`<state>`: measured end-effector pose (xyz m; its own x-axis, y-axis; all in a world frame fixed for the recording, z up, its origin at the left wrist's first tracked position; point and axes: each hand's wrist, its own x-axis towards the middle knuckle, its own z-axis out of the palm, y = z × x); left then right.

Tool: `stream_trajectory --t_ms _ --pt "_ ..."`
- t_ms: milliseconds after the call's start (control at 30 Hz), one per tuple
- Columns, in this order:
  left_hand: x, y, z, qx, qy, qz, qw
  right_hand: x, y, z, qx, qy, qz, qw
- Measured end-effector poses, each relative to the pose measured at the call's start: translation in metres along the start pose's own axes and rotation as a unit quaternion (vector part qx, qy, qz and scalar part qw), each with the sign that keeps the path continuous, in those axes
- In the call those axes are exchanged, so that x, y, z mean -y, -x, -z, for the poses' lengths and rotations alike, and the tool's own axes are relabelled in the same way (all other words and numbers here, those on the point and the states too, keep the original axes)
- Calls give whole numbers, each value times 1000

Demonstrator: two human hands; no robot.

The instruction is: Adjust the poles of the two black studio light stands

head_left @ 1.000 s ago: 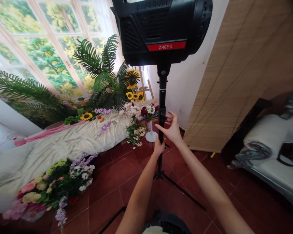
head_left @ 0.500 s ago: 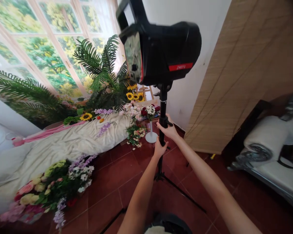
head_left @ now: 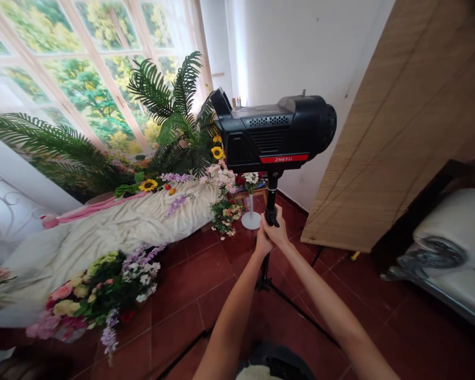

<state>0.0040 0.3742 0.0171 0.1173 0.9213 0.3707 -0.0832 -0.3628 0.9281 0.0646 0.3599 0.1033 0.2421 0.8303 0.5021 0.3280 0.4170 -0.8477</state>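
A black studio light (head_left: 279, 137) with a red ZHEYU label sits on top of a black light stand (head_left: 273, 186). My right hand (head_left: 277, 228) is closed around the stand's collar and knob, a short way below the light. Just under it, my left hand (head_left: 264, 240) grips the same pole, and the two hands touch or overlap. The fingers on the pole's far side are hidden. Below my hands, the stand's legs spread over the red tiled floor (head_left: 182, 301).
Left is a bed with a cream blanket (head_left: 142, 227), with a flower arrangement (head_left: 98, 295) before it. A white pedestal (head_left: 251, 219) with flowers stands behind the stand. A bamboo blind (head_left: 348, 137) hangs at right, near a white padded sofa (head_left: 459, 264).
The light has come down and turned, now showing its side more. Less pole shows between it and my hands. My hands have drawn closer together. The view has shifted slightly.
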Motion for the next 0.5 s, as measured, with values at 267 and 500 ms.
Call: stream_trajectory --t_ms 267,500 --pt "-7 1 0 -31 -1 8 999 -10 3 3 25 3 4 1000" --pt "-20 -3 -8 -109 190 136 966 -22 16 -3 26 6 -7 1000"
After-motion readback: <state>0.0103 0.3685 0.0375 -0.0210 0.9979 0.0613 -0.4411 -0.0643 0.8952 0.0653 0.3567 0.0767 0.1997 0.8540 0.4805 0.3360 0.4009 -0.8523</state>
